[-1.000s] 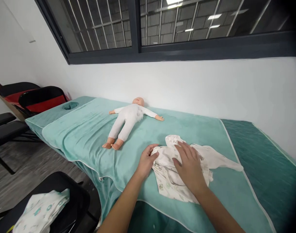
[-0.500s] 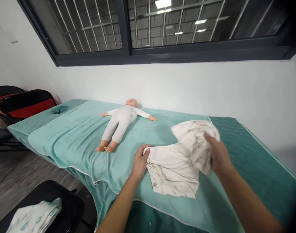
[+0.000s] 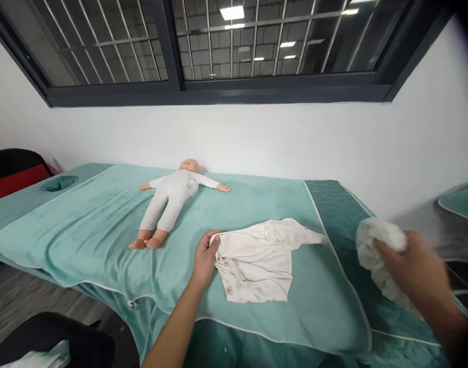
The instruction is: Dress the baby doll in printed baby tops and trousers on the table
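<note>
My left hand pinches the left edge of a white printed baby garment that lies spread on the teal towel. My right hand is far out to the right, closed on a bunched white cloth held above the darker teal bed cover; the hand is blurred by motion. A baby doll in a white suit lies on its back near the wall, arms out, apart from both hands.
A white wall and a dark-framed window stand behind the bed. A black and red chair is at the far left. At the bottom left a black seat carries a patterned cloth. A second teal-covered surface shows at the right edge.
My right hand lifted a white cloth off the garment and swung it away to the right. My left hand kept its hold on the garment's edge. The view turned right.
</note>
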The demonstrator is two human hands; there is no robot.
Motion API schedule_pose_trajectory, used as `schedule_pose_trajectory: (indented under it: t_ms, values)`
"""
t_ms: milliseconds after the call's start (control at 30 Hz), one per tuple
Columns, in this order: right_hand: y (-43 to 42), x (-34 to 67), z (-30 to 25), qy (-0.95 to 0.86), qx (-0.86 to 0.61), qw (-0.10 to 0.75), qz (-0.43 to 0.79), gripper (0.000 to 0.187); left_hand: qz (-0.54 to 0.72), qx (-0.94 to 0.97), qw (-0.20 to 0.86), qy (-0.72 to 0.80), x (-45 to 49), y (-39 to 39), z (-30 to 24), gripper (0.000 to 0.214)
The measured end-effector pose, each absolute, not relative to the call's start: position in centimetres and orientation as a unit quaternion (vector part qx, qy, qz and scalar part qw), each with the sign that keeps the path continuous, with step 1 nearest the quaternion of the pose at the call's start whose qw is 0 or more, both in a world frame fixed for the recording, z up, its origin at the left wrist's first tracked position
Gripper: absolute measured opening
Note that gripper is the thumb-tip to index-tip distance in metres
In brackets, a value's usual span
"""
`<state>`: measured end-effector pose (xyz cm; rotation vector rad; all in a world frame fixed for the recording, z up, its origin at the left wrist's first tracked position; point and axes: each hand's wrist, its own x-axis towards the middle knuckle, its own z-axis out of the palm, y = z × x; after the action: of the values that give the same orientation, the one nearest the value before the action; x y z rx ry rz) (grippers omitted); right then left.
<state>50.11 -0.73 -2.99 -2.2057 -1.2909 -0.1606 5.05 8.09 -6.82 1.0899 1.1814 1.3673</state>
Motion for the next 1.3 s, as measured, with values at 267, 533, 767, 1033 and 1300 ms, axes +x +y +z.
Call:
schedule_pose_trajectory:
  t_ms: [267, 533, 767, 1033, 1300]
  values:
    - [1.4, 46.1, -8.3, -0.627, -0.743, 0.169, -0.162, 0.043, 0.563, 0.455, 0.481, 0.494, 5.1, 7.7, -6.7, 0.037]
    - [3.3, 42.1, -5.9, -0.673, -0.674, 0.284, -0.109, 0.057, 0.486, 0.476, 0.505, 0.531, 6.1, 9.6, -4.0, 0.031]
    - [8.4, 31.2, 7.5, -0.818, -0.422, 0.306, 0.245, 0.049, 0.419, 0.718, 0.453, 0.321, 8.4, 9.4, 9.9, 0.026]
    - [9.2, 27.8, 17.7, -0.813, -0.377, 0.335, 0.292, 0.027, 0.389, 0.852, 0.131, 0.326, 6.9, 8.7, 18.1, 0.027]
    - [7.1, 27.9, 19.8, -0.855, -0.446, 0.204, 0.17, 0.022, 0.321, 0.848, -0.214, 0.363, 6.0, 8.3, 17.1, 0.034]
